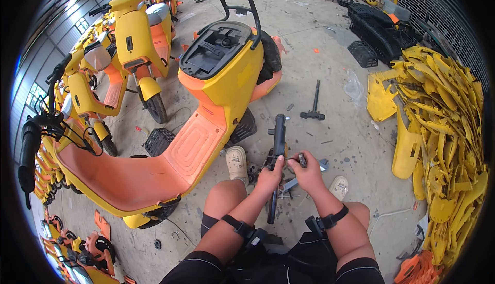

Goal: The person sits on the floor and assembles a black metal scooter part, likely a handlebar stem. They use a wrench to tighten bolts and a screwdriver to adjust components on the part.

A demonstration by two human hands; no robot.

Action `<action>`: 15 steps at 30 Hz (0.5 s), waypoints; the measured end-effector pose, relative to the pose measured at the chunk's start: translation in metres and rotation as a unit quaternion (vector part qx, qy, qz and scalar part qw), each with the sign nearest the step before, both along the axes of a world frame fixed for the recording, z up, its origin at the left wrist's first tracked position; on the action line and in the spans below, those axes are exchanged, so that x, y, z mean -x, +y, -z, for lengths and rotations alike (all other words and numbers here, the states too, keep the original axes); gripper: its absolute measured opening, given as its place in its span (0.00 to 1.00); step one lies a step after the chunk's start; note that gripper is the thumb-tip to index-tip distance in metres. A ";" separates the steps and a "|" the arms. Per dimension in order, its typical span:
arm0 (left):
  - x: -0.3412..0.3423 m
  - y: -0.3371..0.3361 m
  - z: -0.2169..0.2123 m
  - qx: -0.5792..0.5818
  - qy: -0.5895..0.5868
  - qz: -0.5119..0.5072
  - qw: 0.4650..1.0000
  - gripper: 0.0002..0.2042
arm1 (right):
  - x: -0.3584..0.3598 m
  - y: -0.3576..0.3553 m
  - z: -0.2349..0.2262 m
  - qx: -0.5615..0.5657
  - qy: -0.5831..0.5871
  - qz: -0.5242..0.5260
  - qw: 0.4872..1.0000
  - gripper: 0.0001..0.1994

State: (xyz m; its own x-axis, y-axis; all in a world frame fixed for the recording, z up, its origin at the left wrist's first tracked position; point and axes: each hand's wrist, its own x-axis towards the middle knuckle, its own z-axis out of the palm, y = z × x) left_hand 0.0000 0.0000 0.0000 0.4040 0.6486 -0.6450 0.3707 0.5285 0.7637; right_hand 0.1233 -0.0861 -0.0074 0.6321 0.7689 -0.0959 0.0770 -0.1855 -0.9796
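A long black metal scooter part (279, 135) stands between my knees, its lower end near the floor. My left hand (269, 180) is closed around its middle, thumb pressed on top. Close beside it, my right hand (309, 174) is closed, with a small dark metal piece (302, 160) showing between its fingers; its kind is unclear. A thin rod seems to run between the two hands. A silver tool-like piece (290, 185) shows below my right hand, partly hidden by it. A black T-shaped steering stem (316, 101) lies on the floor ahead.
A yellow and orange scooter body (227, 90) stands close on my left, with a black handlebar (32, 150). More yellow scooters (135, 39) line the left side. Yellow plastic panels (443, 144) are heaped at right. Black crates (363, 54) lie farther back. Small scraps dot the concrete.
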 end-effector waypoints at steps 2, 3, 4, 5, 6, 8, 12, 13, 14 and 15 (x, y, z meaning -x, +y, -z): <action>-0.001 -0.001 -0.003 0.003 0.003 -0.007 1.000 0.31 | 0.001 0.001 0.001 -0.033 -0.002 0.003 0.999 0.09; 0.002 0.001 -0.003 0.004 -0.002 -0.013 1.000 0.30 | 0.005 0.004 -0.006 -0.032 0.043 0.010 0.998 0.10; 0.002 0.001 0.000 0.007 -0.009 -0.019 1.000 0.30 | 0.007 0.005 -0.018 -0.029 0.086 0.015 0.996 0.11; 0.003 0.001 0.002 0.011 -0.016 -0.026 0.999 0.30 | 0.008 0.006 -0.025 -0.026 0.129 0.021 0.991 0.12; 0.004 0.001 0.003 0.010 -0.012 -0.025 1.000 0.30 | 0.008 0.006 -0.026 -0.001 0.136 0.025 0.990 0.12; 0.005 0.001 0.004 0.008 -0.004 -0.024 1.000 0.30 | 0.007 0.005 -0.026 0.049 0.150 0.032 0.987 0.12; 0.004 0.001 0.011 -0.008 -0.007 -0.022 1.000 0.29 | 0.007 0.003 -0.022 0.026 0.187 0.014 0.982 0.12; 0.003 0.001 0.010 -0.009 0.000 -0.017 1.000 0.29 | 0.006 0.003 -0.020 0.018 0.193 0.013 0.981 0.12; 0.003 0.001 0.010 -0.011 0.006 -0.013 1.000 0.29 | 0.005 0.003 -0.018 0.010 0.198 0.012 0.980 0.11; 0.003 0.001 0.011 -0.007 0.003 -0.008 1.000 0.29 | 0.005 0.003 -0.016 0.006 0.191 0.017 0.981 0.11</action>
